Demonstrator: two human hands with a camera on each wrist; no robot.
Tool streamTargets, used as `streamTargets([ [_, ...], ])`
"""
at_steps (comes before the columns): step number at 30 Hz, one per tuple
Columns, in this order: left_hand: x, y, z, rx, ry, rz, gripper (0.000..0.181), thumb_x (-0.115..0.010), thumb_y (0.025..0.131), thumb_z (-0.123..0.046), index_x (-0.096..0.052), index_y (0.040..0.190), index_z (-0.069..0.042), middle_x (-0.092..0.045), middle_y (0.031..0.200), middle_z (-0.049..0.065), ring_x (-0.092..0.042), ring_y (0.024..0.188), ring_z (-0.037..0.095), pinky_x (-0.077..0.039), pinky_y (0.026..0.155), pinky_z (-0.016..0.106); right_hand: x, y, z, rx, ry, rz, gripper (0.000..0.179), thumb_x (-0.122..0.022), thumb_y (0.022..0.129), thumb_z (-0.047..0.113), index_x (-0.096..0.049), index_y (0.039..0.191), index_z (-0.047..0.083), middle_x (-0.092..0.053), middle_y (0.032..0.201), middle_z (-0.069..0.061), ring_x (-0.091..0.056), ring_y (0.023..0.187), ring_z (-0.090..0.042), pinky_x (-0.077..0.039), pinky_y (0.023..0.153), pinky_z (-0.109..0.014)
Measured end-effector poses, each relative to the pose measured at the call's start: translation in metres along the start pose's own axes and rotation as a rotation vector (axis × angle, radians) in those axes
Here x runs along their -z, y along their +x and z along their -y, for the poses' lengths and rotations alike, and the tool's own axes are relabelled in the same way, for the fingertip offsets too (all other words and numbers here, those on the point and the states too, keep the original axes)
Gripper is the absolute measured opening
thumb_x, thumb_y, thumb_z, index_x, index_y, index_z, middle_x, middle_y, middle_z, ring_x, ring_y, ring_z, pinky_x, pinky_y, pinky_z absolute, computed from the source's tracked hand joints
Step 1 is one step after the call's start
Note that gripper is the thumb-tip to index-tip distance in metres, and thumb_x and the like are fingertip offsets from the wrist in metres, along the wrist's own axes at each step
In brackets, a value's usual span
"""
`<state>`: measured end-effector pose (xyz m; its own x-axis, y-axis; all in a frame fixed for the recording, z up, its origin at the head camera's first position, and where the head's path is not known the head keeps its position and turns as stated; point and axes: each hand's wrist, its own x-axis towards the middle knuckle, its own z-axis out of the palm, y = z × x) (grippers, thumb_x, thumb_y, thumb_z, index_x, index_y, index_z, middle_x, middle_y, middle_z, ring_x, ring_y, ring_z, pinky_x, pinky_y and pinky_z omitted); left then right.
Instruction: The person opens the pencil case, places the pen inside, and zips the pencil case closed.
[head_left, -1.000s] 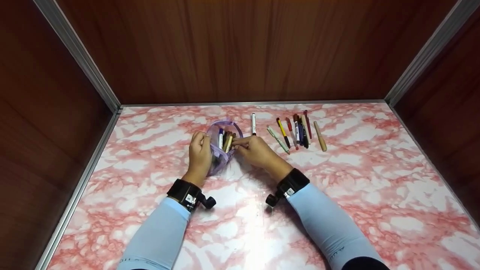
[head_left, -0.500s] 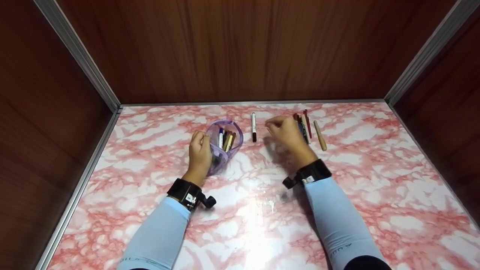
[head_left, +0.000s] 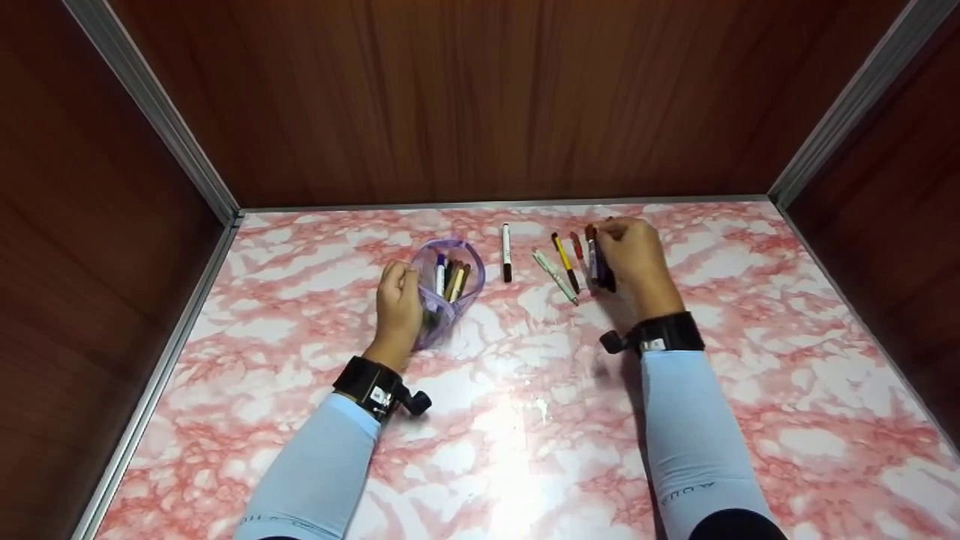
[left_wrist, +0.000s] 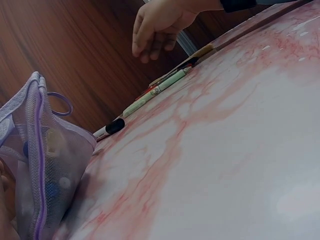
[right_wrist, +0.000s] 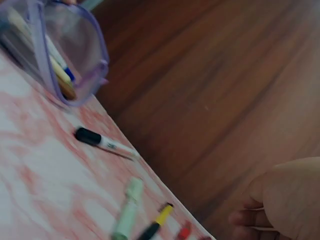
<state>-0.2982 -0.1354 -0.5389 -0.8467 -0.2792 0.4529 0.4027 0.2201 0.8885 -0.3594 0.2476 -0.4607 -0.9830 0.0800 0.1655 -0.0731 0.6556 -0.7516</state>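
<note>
My left hand (head_left: 399, 300) grips the near left side of a purple mesh pencil pouch (left_wrist: 62, 155), whose zipped mouth gapes. Inside it lie several pens and markers (head_left: 453, 281), one with a blue cap. My right hand (head_left: 636, 251) hovers over the cluster of pens on the right, fingers pointing down and loosely bent. In the left wrist view this right hand (left_wrist: 160, 30) hangs above the pens with nothing seen in it. Beside it are a red pen (head_left: 576, 246) and a dark-capped marker (head_left: 592, 251); the pens farther right are hidden behind the hand.
A white marker with a black cap (head_left: 507, 253) lies right of the pouch. Between it and my right hand are a pale green pen (head_left: 555, 276) and a yellow and black pen (head_left: 565, 262). Wooden panels (head_left: 480, 105) wall the marbled tabletop (head_left: 465, 450) at the back and sides.
My right hand has moved from the pouch's mouth rightward, past the green and yellow pens, to the pen cluster. My left hand and the pouch have stayed in place.
</note>
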Motion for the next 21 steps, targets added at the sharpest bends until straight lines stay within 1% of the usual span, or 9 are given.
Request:
streamTargets([
  [2, 0.000, 0.001, 0.000, 0.002, 0.001, 0.002, 0.022, -0.057, 0.110, -0.004, -0.062, 0.090, 0.006, -0.050, 0.095, 0.001, -0.049, 0.088, 0.014, -0.041, 0.079, 0.024, 0.007, 0.001, -0.008, -0.014, -0.021, -0.008, 0.034, -0.063, 0.109, 0.014, -0.079, 0.133, -0.004, -0.079, 0.132, -0.028, -0.073, 0.123, -0.041, -0.057, 0.113, -0.055],
  [6, -0.001, 0.002, 0.002, -0.001, 0.001, -0.007, 0.023, -0.057, 0.110, -0.002, -0.063, 0.089, 0.007, -0.049, 0.094, 0.000, -0.049, 0.088, 0.014, -0.041, 0.080, 0.024, 0.019, 0.000, -0.024, -0.042, -0.073, -0.023, 0.038, -0.062, 0.107, 0.015, -0.077, 0.134, -0.005, -0.077, 0.134, -0.029, -0.072, 0.127, -0.046, -0.055, 0.115, -0.059],
  [10, -0.001, 0.002, 0.002, -0.001, -0.006, -0.010, 0.023, -0.057, 0.110, -0.003, -0.063, 0.090, 0.006, -0.049, 0.093, -0.001, -0.049, 0.088, 0.014, -0.041, 0.080, 0.023, 0.024, -0.002, -0.036, -0.064, -0.087, -0.027, 0.039, -0.062, 0.108, 0.017, -0.076, 0.135, -0.006, -0.076, 0.133, -0.031, -0.071, 0.125, -0.047, -0.054, 0.115, -0.061],
  [16, -0.001, 0.002, 0.003, 0.004, -0.010, -0.003, 0.023, -0.057, 0.111, -0.003, -0.062, 0.090, 0.006, -0.048, 0.094, 0.000, -0.049, 0.088, 0.014, -0.041, 0.079, 0.023, 0.028, -0.007, -0.045, -0.100, -0.074, -0.009, 0.045, -0.066, 0.111, 0.028, -0.072, 0.138, -0.007, -0.073, 0.129, -0.032, -0.069, 0.118, -0.045, -0.054, 0.111, -0.061],
  [21, -0.002, 0.001, 0.001, 0.000, -0.023, -0.015, 0.021, -0.059, 0.109, -0.001, -0.064, 0.090, 0.007, -0.048, 0.093, 0.000, -0.049, 0.087, 0.014, -0.040, 0.079, 0.023, 0.028, -0.008, -0.049, -0.143, -0.085, 0.036, 0.053, -0.067, 0.112, 0.035, -0.068, 0.144, -0.006, -0.072, 0.130, -0.031, -0.069, 0.115, -0.043, -0.055, 0.109, -0.060],
])
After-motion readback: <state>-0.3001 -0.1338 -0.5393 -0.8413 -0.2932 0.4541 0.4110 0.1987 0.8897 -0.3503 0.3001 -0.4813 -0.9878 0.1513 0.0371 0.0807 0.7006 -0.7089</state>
